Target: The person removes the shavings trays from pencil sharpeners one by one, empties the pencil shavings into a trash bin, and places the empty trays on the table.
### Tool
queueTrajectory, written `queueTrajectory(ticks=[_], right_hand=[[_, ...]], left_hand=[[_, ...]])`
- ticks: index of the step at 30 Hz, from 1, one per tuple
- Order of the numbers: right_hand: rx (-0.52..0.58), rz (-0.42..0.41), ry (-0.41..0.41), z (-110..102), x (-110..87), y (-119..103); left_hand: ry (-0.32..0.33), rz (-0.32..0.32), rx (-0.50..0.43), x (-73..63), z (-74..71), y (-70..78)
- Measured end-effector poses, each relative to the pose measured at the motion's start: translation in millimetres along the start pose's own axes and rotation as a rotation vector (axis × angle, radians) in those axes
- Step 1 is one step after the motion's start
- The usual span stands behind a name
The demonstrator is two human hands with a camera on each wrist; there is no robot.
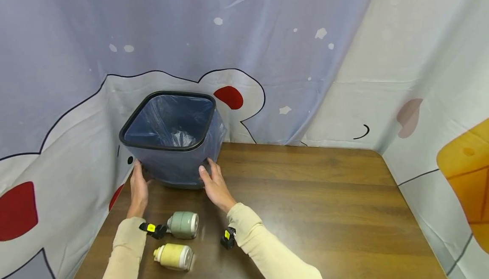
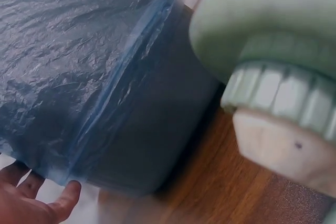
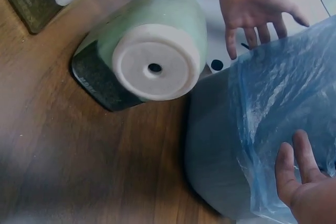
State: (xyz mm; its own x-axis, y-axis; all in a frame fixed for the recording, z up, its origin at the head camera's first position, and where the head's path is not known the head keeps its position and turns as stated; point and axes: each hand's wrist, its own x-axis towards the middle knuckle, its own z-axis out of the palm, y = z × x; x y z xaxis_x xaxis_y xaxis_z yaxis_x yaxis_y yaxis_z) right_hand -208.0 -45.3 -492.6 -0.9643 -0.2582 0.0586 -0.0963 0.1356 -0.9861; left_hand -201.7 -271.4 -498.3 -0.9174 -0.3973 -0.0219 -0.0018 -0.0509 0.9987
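Nearby, green container [image 1: 184,225], yellow container [image 1: 172,256] between sleeves [image 1: 127,243], curtain [image 1: 259,49] behind bin [image 1: 173,164]

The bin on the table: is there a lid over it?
No, the bin is open at the top, showing the plastic liner inside.

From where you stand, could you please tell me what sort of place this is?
Probably an indoor corner set up for recording: cartoon-print fabric hangs behind and beside a wood-grain table, and the person working there wears black wrist cameras.
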Motion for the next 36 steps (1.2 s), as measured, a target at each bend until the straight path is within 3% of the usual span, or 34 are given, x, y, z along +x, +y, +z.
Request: queueTrajectory(ticks=[5,9,15,21,30,36], right_hand=[[0.031,0.005,0.017,-2.3,-6.7,0.3],[0.040,0.009,0.042,-7.1,-14.3,2.9],[-0.040,-0.022,0.090,-12.6,-28.3,3.3],[-0.040,-0.045,0.121,-17.1,-39.5,4.3],[-0.022,-0.039,0.188,-21.9,-55.0,5.6],[0.076,-0.067,0.222,-23.3,-64.3,8.6]], left_hand=[[-0.013,-0.012,0.019,1.6,0.1,-10.9],[-0.048,0.000,0.031,-5.7,4.0,-13.7],[-0.112,0.042,0.089,-15.5,8.4,-13.9],[-0.162,0.030,0.123,-24.3,10.9,-9.7],[-0.321,0.054,0.154,-40.5,11.7,-1.7],[-0.369,0.064,0.179,-49.5,11.7,0.7]])
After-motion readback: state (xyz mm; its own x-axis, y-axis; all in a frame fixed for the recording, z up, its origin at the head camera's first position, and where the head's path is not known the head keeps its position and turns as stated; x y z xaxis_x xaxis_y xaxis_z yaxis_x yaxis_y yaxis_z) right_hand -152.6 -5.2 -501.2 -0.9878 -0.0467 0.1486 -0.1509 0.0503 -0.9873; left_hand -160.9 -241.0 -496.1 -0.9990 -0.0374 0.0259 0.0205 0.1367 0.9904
